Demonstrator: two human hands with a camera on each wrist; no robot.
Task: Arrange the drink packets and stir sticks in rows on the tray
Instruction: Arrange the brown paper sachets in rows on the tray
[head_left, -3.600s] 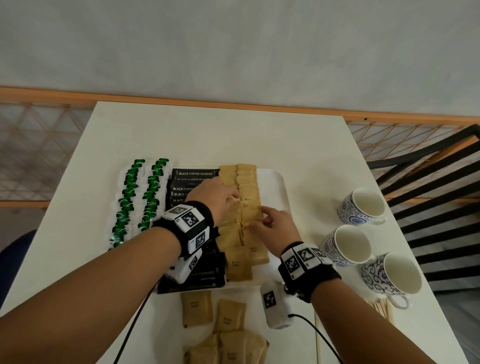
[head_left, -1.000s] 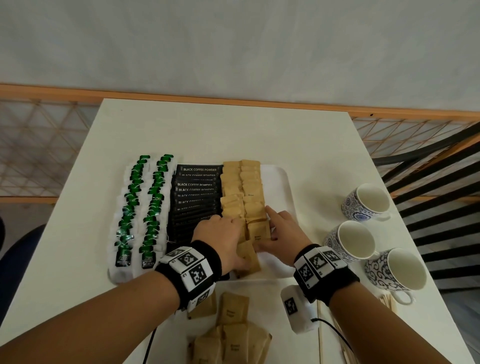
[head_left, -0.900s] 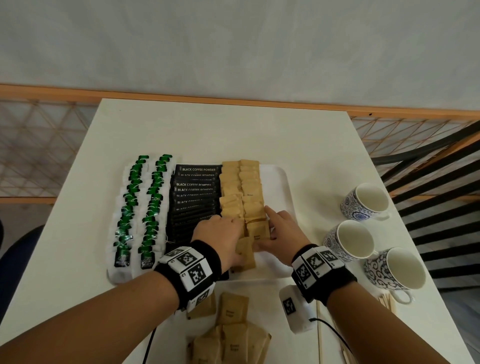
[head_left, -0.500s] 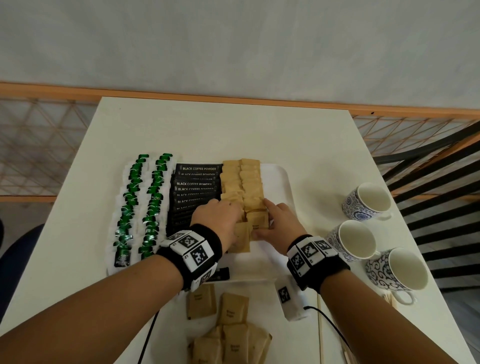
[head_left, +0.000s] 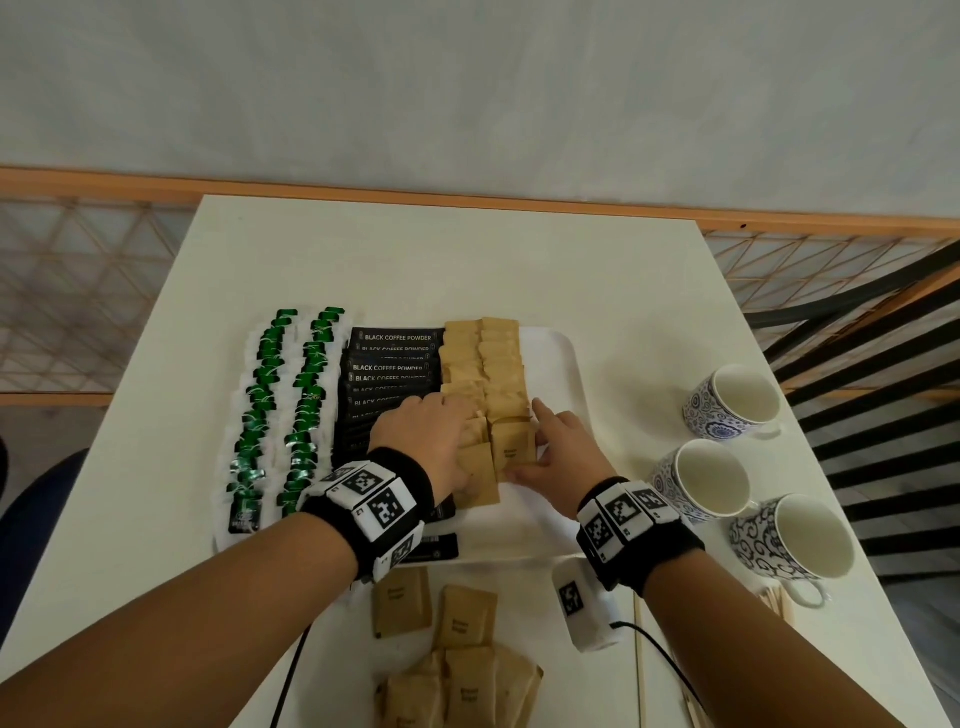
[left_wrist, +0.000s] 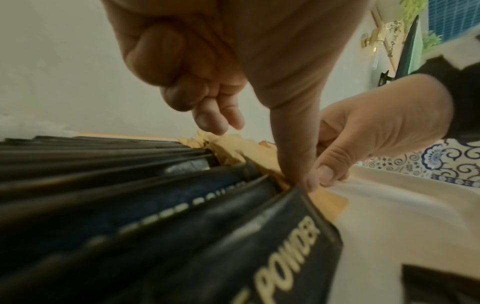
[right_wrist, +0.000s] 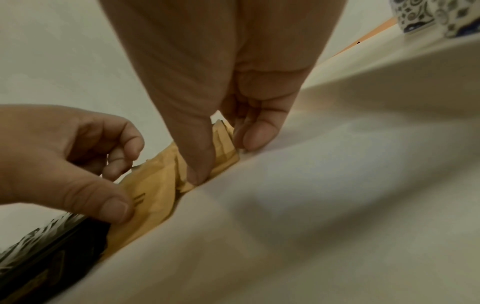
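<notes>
On the white tray (head_left: 566, 374) lie two rows of green-and-white packets (head_left: 291, 395), a row of black coffee packets (head_left: 395, 364) and two columns of brown packets (head_left: 483, 364). Both hands work at the near end of the brown columns. My left hand (head_left: 462, 441) holds the nearest left-column brown packet (head_left: 478, 483), thumb (right_wrist: 114, 207) pressed on it and fingers curled above. The right hand (head_left: 527, 441) pinches the near right-column packets (head_left: 511, 449) between thumb (right_wrist: 197, 170) and fingers (right_wrist: 254, 137). Thin wooden stir sticks (head_left: 638, 665) lie on the table under my right forearm.
Loose brown packets (head_left: 457, 649) lie on the table in front of the tray, and one black packet (head_left: 436, 548) sits at the tray's front edge. Three patterned cups (head_left: 706, 478) stand at the right. More sticks (head_left: 779, 603) lie by the nearest cup.
Both hands have slid a little away from me along the brown columns. The nearest brown packets have moved up with them and sit closer against the rows.
</notes>
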